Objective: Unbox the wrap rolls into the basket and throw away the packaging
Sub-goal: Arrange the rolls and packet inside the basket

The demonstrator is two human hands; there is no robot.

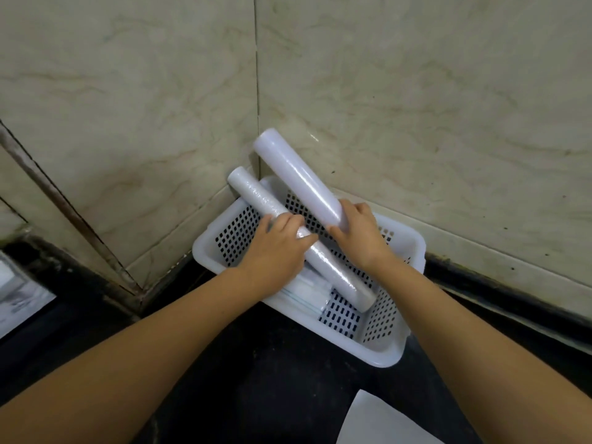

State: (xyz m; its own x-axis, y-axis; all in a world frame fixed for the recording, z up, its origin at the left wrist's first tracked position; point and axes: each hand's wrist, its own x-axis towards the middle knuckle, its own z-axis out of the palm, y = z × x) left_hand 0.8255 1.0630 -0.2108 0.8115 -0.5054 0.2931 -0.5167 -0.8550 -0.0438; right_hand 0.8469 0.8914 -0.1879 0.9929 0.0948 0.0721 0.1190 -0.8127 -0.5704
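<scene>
Currently both hands are at the basket (389, 354), each holding a roll. Left hand (277, 248) wraps over the thin roll (323, 251), which lies diagonally: lower end down inside the basket, upper end poking out past the far rim toward the wall corner. Right hand (357, 233) clasps the lower end of the thick roll (298, 177), which is raised and tilted, top end near the wall (416, 91), not yet laid in.

Risks, as judged:
- Both rolls look longer than the basket is wide; laid diagonally they may ride on the rim and roll off once released.
- Thick roll is smooth and glossy, held only at one end; it could pivot or slip and strike the wall.
- Pressing down on the overhanging thin roll might tip or shift the light basket.
- Flat white packets (307, 293) already in the basket leave less room to seat the rolls.

Surface: dark desk (256, 379), basket pushed into the corner. Walls are pale marbled tile with a grout seam. White sheet (378, 421) lies on the desk at the near edge; possibly packaging, cannot tell. No bin in view.
</scene>
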